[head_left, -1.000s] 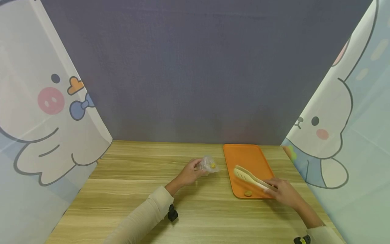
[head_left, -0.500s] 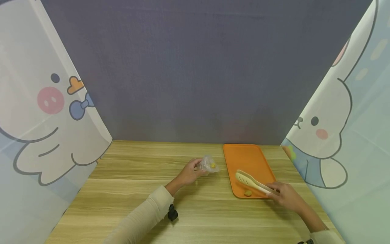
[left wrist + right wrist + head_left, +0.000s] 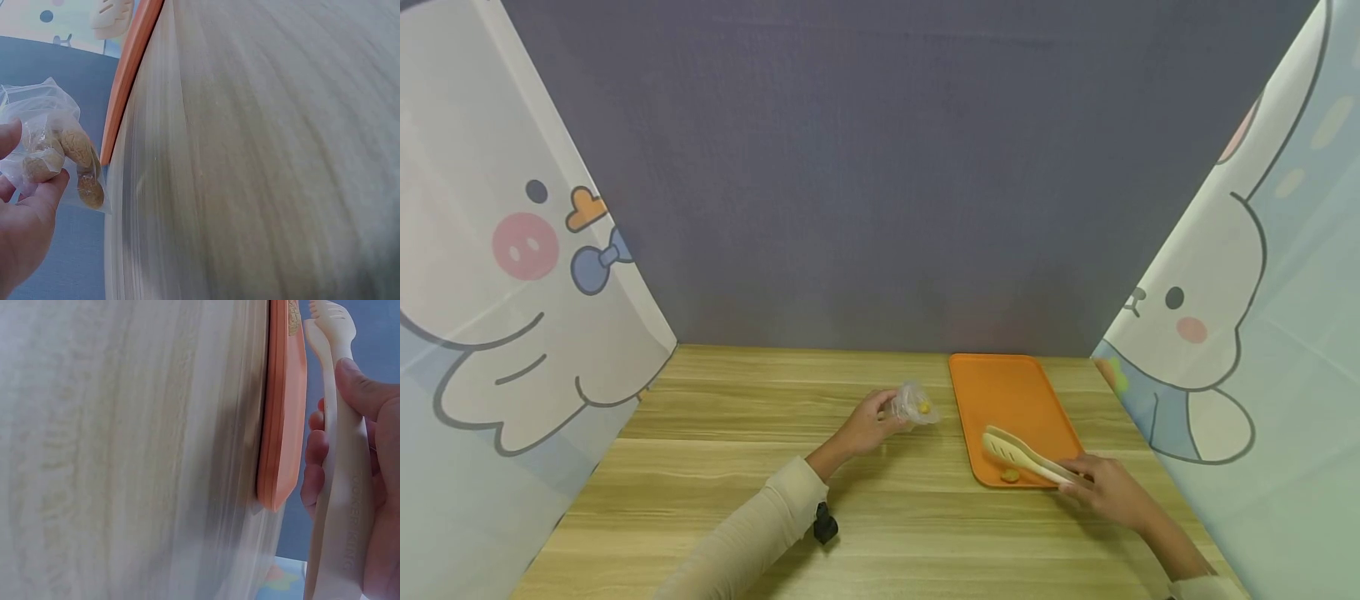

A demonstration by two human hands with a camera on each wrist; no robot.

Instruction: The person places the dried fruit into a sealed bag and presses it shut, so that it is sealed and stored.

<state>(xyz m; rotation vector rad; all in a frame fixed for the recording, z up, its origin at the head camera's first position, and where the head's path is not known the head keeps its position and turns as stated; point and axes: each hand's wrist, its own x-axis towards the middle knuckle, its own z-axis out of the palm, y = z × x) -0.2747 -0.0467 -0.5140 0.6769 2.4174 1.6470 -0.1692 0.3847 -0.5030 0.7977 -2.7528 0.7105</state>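
My left hand (image 3: 867, 423) grips a clear plastic bag (image 3: 912, 405) above the table, left of the orange tray (image 3: 1003, 379). Several brown, ridged, cookie-like pieces (image 3: 76, 149) show through the plastic in the left wrist view. In my right hand (image 3: 1108, 490) is a pair of cream tongs (image 3: 1026, 457), its slotted heads over the tray's near part. The right wrist view has my thumb on one arm of the tongs (image 3: 340, 444) and my fingers round the other. A single brown piece (image 3: 1011, 476) lies at the tray's near left corner, just below the tong heads.
The wood-grain table (image 3: 737, 400) runs back to a dark grey panel (image 3: 880, 183). Cartoon-printed sheets flank it, with a white bird-like figure (image 3: 490, 275) on the left and a rabbit (image 3: 1210, 275) on the right.
My right hand and the tongs have shifted right and toward me, the tong heads now nearer the brown piece. My left hand with the bag has stayed in place.
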